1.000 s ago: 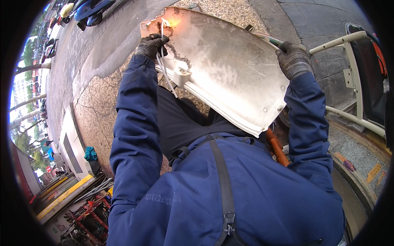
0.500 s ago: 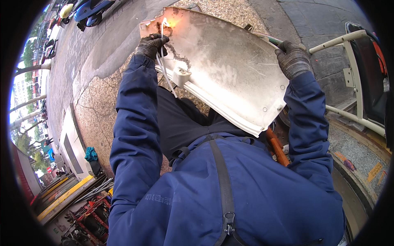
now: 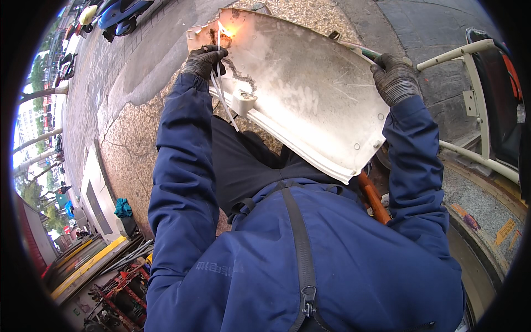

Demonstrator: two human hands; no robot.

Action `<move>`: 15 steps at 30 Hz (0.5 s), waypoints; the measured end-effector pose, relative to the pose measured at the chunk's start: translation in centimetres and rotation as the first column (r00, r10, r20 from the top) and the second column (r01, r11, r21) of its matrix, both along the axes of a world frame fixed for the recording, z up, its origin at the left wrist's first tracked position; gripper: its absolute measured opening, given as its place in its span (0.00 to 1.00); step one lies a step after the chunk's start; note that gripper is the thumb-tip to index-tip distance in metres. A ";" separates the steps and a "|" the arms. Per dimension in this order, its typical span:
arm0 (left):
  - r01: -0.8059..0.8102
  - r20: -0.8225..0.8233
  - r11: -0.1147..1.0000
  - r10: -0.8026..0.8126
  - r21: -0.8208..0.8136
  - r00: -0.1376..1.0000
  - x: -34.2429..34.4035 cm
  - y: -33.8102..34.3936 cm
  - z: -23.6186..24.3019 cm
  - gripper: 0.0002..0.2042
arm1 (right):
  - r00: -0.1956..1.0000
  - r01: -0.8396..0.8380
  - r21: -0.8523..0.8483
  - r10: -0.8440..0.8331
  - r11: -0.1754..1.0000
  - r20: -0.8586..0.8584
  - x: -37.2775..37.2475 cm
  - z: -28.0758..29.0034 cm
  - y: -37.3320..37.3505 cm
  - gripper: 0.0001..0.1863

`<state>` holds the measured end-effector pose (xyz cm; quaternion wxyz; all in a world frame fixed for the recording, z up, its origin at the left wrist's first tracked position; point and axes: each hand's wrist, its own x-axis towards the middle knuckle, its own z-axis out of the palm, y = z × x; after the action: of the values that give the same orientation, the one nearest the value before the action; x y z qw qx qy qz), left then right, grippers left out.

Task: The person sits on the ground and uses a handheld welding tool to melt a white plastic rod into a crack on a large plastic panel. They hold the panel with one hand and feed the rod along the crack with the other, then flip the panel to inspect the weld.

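A curved off-white plastic panel (image 3: 310, 72) lies tilted over my lap, its inner side up, with a ragged dark seam running down its left part. My left hand (image 3: 204, 61), in a dark dirty glove, is closed on thin white plastic strips (image 3: 218, 83) at the panel's left edge. The strips' upper end meets a small orange flame (image 3: 225, 31) beside a scorched brown patch. At the panel's upper right edge, my right hand (image 3: 395, 80), gloved too, is closed round the edge. A green rod-like piece (image 3: 368, 53) shows next to its fingers, partly hidden.
To the right stands a cream metal frame (image 3: 475, 50) with a dark seat-like pad. An orange-brown tube (image 3: 375, 200) lies beside my right side. Red metal parts (image 3: 124, 293) sit at the lower left. A blue scooter (image 3: 119, 19) is parked at the far left.
The flame at the strips' end looks slightly larger and brighter. Both hands and the panel have barely moved.
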<state>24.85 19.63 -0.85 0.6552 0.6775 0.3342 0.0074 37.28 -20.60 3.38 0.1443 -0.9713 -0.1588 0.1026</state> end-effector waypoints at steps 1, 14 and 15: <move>-0.006 -0.011 1.000 0.006 0.009 1.000 0.0 -0.1 0.0 0.08 | 1.000 0.004 -0.006 -0.004 1.000 0.000 0.0 0.0 0.0 0.14; 0.004 -0.024 0.999 -0.004 0.032 1.000 -0.3 -0.1 -0.5 0.09 | 0.996 0.004 -0.037 -0.007 0.999 -0.090 0.1 0.5 0.1 0.16; 0.014 -0.025 1.000 -0.014 0.024 1.000 -0.3 0.0 -0.6 0.09 | 0.995 0.005 -0.040 -0.009 0.999 -0.096 0.1 0.4 0.1 0.16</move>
<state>24.51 19.61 -1.47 0.6430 0.6876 0.3374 -0.0014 37.42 -20.53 3.82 0.1325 -0.9685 -0.1464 0.1519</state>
